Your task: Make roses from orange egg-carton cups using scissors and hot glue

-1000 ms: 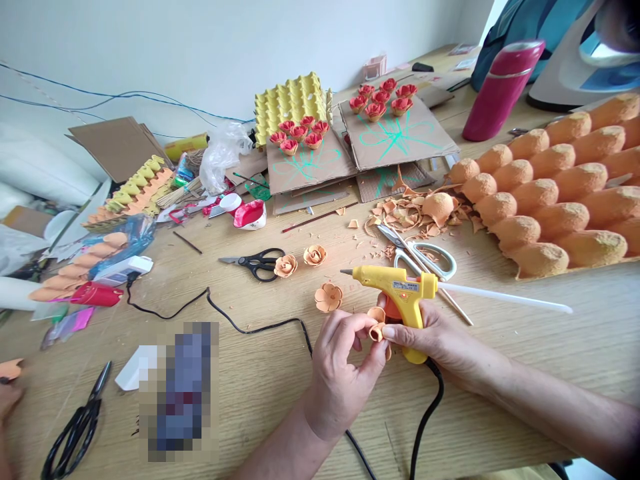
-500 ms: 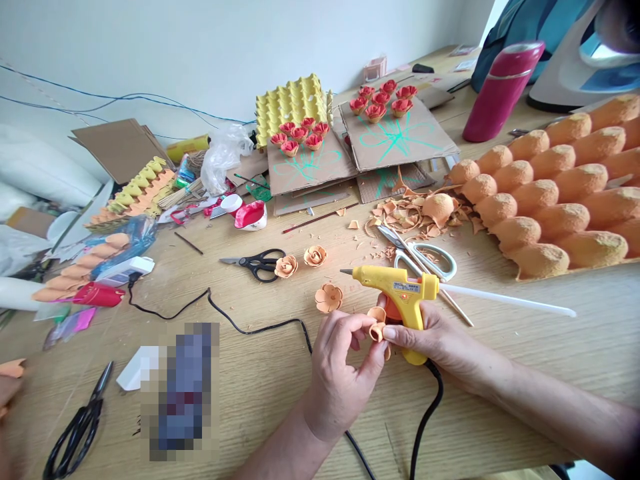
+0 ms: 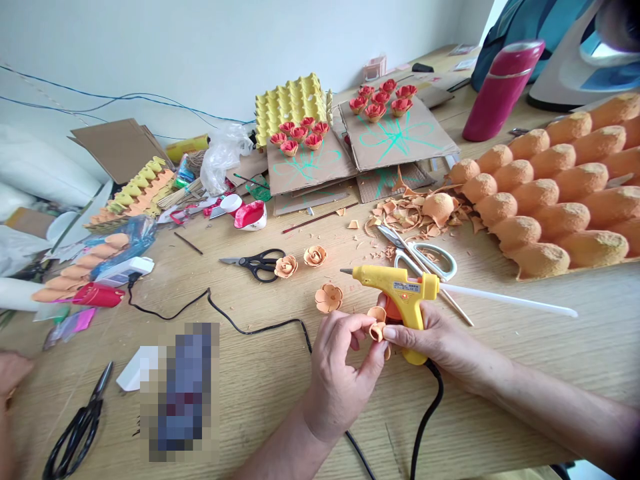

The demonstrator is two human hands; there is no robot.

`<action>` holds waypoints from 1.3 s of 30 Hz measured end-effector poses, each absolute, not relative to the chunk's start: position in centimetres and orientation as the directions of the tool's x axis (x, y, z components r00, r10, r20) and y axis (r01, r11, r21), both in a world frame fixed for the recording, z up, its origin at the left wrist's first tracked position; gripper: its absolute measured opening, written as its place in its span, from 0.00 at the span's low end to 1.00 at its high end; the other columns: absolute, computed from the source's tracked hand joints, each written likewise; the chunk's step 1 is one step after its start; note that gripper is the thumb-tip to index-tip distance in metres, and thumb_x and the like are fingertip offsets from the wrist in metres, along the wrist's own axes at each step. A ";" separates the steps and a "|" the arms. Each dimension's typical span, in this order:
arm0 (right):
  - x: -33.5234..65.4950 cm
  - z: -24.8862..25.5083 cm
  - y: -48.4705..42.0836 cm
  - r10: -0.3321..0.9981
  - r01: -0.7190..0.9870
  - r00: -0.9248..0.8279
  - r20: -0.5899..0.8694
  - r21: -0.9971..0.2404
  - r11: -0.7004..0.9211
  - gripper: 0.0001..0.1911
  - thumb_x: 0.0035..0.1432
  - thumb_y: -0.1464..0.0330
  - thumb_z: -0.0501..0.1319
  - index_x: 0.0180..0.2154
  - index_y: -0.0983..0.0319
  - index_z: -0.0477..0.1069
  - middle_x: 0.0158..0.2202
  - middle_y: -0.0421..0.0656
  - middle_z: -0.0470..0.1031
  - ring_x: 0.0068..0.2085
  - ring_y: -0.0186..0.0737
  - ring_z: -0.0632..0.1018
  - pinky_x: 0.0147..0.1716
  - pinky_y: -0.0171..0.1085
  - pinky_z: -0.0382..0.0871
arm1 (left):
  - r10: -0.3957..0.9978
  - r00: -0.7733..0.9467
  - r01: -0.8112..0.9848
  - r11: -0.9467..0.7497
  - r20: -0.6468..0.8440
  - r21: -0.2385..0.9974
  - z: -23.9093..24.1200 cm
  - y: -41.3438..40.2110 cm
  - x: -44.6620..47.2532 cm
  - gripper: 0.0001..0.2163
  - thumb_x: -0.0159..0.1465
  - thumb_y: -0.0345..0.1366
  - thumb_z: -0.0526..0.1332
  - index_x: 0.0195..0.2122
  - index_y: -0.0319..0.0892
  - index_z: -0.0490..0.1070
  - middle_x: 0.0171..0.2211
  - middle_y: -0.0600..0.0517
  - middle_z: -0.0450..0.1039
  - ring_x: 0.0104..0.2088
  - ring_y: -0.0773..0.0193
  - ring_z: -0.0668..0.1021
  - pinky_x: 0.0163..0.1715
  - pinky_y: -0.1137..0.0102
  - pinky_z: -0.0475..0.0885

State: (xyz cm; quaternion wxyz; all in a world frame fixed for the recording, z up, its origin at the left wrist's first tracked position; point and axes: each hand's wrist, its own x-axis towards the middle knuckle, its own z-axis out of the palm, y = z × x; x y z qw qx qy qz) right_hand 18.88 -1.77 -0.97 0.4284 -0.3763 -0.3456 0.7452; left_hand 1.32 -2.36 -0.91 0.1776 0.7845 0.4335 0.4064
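Note:
My right hand (image 3: pixel 440 343) grips the handle of a yellow glue gun (image 3: pixel 400 288), nozzle pointing left, a white glue stick sticking out its back. Its thumb also presses a small rolled orange paper petal piece (image 3: pixel 376 330). My left hand (image 3: pixel 340 367) pinches that same piece from the left with thumb and fingers. An orange paper flower (image 3: pixel 329 297) lies on the wooden table (image 3: pixel 500 373) just above my left hand. Two more orange roses (image 3: pixel 300 261) sit farther back.
Black scissors (image 3: pixel 257 263) lie left of the roses, white-handled scissors (image 3: pixel 425 257) behind the gun. An orange egg tray (image 3: pixel 560 200) fills the right, scraps beside it. Cardboard sheets with red flowers (image 3: pixel 305 133), a yellow egg tray and a pink bottle (image 3: pixel 500 90) stand behind. Another person's hand (image 3: pixel 13 373) shows far left.
My hands and the glue gun have stayed almost still. The other person's hand at the far left edge has shifted slightly.

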 end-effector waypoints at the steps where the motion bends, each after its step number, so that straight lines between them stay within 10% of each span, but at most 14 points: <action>1: 18.9 -0.9 -1.8 0.899 -0.375 -0.348 -0.267 -0.839 -0.395 0.23 0.47 0.55 0.76 0.36 0.61 0.71 0.31 0.38 0.71 0.31 0.34 0.70 0.32 0.34 0.65 | 0.823 0.295 0.537 -0.563 0.486 0.628 -0.9 -2.4 1.3 0.08 0.64 0.29 0.64 0.43 0.44 0.70 0.30 0.54 0.70 0.28 0.65 0.72 0.35 0.68 0.73; 39: 18.7 -0.5 -1.8 0.898 -0.352 -0.347 -0.269 -0.850 -0.391 0.22 0.47 0.54 0.75 0.36 0.61 0.71 0.29 0.38 0.72 0.29 0.34 0.70 0.30 0.35 0.65 | 0.809 0.303 0.530 -0.583 0.504 0.616 -0.8 -2.3 1.4 0.06 0.65 0.28 0.64 0.41 0.43 0.71 0.30 0.54 0.70 0.28 0.66 0.72 0.34 0.70 0.72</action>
